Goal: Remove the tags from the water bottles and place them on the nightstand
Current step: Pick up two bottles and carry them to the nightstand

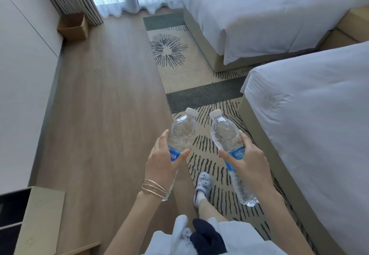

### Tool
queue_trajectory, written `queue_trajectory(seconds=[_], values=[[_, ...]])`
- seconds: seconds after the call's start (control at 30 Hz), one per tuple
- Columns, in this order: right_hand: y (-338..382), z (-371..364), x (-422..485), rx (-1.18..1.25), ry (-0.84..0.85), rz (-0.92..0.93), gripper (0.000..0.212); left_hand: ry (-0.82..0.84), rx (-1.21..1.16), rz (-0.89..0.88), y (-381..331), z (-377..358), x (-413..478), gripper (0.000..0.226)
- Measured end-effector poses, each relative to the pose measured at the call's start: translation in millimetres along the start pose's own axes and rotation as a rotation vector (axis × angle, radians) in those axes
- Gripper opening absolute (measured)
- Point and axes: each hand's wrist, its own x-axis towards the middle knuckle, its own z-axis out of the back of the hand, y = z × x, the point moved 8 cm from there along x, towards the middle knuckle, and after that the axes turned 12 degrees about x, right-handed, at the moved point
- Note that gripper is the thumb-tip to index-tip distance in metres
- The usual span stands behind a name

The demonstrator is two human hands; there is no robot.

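I hold two clear plastic water bottles with white caps and blue labels, both tilted with caps pointing away from me. My left hand (pixel 162 161) grips the left bottle (pixel 180 131) around its blue label; thin bracelets sit on that wrist. My right hand (pixel 247 159) grips the right bottle (pixel 224 131) at its label, and this bottle's base hangs below my palm. I see no tag on either bottle neck. The nightstand (pixel 353 23) shows as a light wooden surface between the two beds at the far right.
Two white-sheeted beds stand on the right, the near one (pixel 311 118) and the far one (pixel 249 15). A patterned rug (pixel 179 61) runs along them over wood floor. A cardboard box (pixel 73 27) sits by the curtains. A wooden desk corner (pixel 38 218) is at lower left.
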Motion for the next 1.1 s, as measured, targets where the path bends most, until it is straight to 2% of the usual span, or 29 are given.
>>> queue_trajectory(seconds=[0.27,0.5,0.8,1.1], values=[[4.3,9.6,143.2,0.017,-0.013,0.023,0.089,0.012,-0.035,0.001,-40.0,-27.1,129.0,0.083],[23.3,29.9,269.6,-0.004,0.004,0.036,0.101,0.011,-0.073,0.014,-81.9,-35.7,245.9,0.085],[27.5,25.5,380.9,-0.053,0.020,0.003,0.101,0.033,-0.085,0.007,-96.4,-55.4,366.3,0.085],[44.8,13.1,516.9,-0.018,-0.114,-0.055,0.087,0.070,-0.103,-0.116,-115.2,-67.9,531.9,0.075]])
